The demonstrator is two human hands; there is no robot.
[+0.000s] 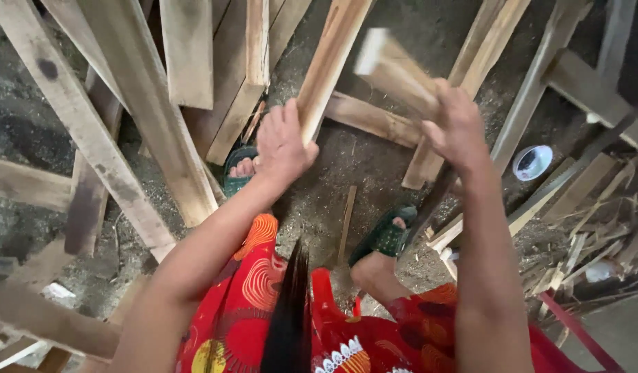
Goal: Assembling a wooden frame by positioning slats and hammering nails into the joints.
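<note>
We are looking down at our own two hands over a dirt floor point(374, 159) scattered with sawdust and timber. Our left hand point(283, 146), near the centre, is clamped around a long wooden slat point(330, 55) that is running up toward twelve o'clock. Our right hand point(458, 128), at about two o'clock from the left one and well apart from it, is closed on a shorter wooden block point(395, 72), blurred and angled toward eleven o'clock. Green sandals point(386, 235) are showing on our feet below the hands, and a red patterned skirt point(263, 304) is filling six o'clock. Loose planks point(125, 103) are lying at nine and ten o'clock, and a small white bowl point(532, 161) is sitting at three o'clock.
</note>
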